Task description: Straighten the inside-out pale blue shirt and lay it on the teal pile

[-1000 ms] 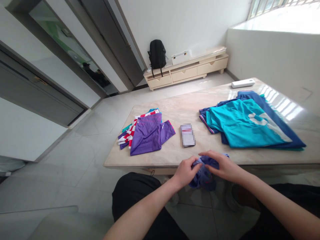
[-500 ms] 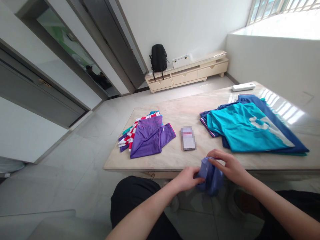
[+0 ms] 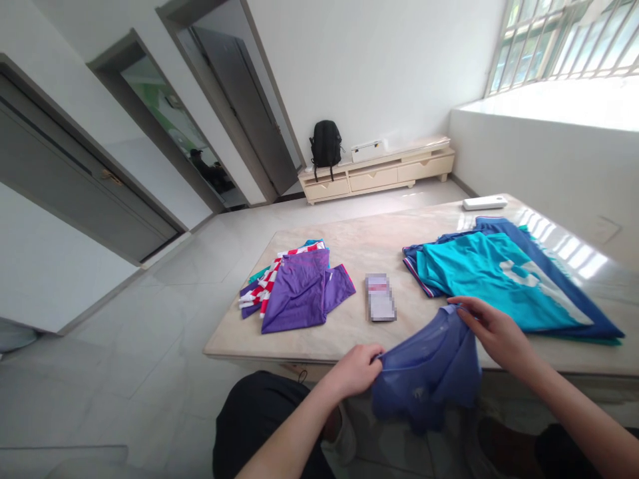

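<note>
A blue-violet shirt point(image 3: 429, 372) hangs between my two hands at the table's near edge, its neckline stretched out and its lower part drooping below the tabletop. My left hand point(image 3: 360, 368) pinches one side of the neckline. Higher up and to the right, my right hand point(image 3: 482, 326) grips the other side, close to a pile topped by a turquoise shirt point(image 3: 474, 273) with a white print. Left of the hands lies a heap of folded clothes, a purple garment point(image 3: 297, 293) on top and a red-and-white checked one point(image 3: 264, 287) beneath it.
On the marble-look table point(image 3: 344, 233) lies a blurred-out rectangular object point(image 3: 380, 298) between the piles. A white oblong device point(image 3: 484, 203) rests at the far right. Beyond stands a low cabinet point(image 3: 374, 179) with a black backpack point(image 3: 326, 143). A person point(image 3: 204, 166) shows through a doorway.
My hands have moved apart, the left one leftward and the right one rightward. The bunched shirt is now spread open between them. The view has tilted up slightly.
</note>
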A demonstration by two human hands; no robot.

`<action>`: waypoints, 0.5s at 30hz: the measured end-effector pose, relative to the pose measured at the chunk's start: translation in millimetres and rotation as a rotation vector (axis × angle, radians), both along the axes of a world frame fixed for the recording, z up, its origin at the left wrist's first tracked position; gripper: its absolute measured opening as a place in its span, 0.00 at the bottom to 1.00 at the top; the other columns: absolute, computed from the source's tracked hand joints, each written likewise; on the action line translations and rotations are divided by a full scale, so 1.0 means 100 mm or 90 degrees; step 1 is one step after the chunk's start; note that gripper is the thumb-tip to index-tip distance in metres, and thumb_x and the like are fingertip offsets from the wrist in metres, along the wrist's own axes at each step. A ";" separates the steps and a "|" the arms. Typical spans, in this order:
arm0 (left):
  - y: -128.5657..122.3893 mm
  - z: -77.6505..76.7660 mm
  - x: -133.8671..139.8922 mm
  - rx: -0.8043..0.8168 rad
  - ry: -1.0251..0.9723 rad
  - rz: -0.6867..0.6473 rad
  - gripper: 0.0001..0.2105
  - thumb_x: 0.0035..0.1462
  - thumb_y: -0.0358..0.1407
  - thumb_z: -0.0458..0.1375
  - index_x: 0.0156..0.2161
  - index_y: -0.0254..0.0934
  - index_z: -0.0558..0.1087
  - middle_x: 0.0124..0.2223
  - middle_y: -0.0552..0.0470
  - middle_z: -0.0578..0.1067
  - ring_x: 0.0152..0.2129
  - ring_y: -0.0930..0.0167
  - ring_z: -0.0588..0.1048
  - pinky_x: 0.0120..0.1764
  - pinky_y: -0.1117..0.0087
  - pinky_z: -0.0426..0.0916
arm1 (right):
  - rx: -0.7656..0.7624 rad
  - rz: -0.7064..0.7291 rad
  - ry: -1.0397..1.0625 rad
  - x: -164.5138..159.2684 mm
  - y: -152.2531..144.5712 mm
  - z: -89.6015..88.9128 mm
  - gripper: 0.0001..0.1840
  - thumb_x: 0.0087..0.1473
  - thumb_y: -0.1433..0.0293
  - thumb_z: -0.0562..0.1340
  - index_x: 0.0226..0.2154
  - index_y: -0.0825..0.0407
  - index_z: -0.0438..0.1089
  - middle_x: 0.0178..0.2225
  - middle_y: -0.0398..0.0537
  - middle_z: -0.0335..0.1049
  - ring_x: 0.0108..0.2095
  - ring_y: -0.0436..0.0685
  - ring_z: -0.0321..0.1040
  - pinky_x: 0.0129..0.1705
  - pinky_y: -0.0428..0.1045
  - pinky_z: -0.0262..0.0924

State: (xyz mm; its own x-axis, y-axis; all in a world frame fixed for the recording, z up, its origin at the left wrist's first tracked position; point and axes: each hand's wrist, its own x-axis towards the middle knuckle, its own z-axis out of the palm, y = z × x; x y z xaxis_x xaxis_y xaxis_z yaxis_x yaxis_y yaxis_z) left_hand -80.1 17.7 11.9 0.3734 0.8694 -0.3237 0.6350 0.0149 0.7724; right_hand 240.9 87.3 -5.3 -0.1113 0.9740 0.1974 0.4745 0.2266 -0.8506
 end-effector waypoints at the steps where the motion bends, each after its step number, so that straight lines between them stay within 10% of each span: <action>1: -0.03 0.06 -0.04 -0.005 -0.025 0.021 0.13 0.58 0.30 0.50 0.42 0.37 0.77 0.36 0.52 0.79 0.27 0.70 0.74 0.32 0.72 0.65 | 0.001 0.013 -0.004 0.01 0.00 0.00 0.22 0.62 0.52 0.58 0.48 0.48 0.76 0.41 0.50 0.79 0.36 0.61 0.73 0.38 0.52 0.66; 9: -0.70 0.58 -0.25 0.193 -0.030 0.125 0.07 0.62 0.39 0.60 0.38 0.37 0.76 0.33 0.55 0.75 0.32 0.71 0.72 0.37 0.73 0.63 | 0.040 0.036 0.016 0.02 -0.33 0.01 0.18 0.60 0.56 0.58 0.39 0.50 0.77 0.37 0.48 0.79 0.37 0.61 0.74 0.37 0.48 0.68; 15: -1.02 0.55 -0.37 0.280 -0.021 0.079 0.02 0.61 0.31 0.63 0.36 0.39 0.77 0.36 0.53 0.78 0.36 0.70 0.76 0.41 0.74 0.64 | 0.065 0.024 0.039 0.05 -0.81 -0.11 0.17 0.59 0.55 0.60 0.36 0.49 0.78 0.36 0.48 0.79 0.39 0.63 0.76 0.41 0.49 0.70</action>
State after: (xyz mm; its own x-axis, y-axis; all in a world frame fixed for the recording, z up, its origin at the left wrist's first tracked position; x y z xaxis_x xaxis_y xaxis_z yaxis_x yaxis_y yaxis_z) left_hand -117.3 -83.9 66.8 0.2618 0.9603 0.0968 0.6245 -0.2450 0.7416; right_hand 246.2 6.1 -16.2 -0.1323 0.9440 0.3022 0.4119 0.3297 -0.8495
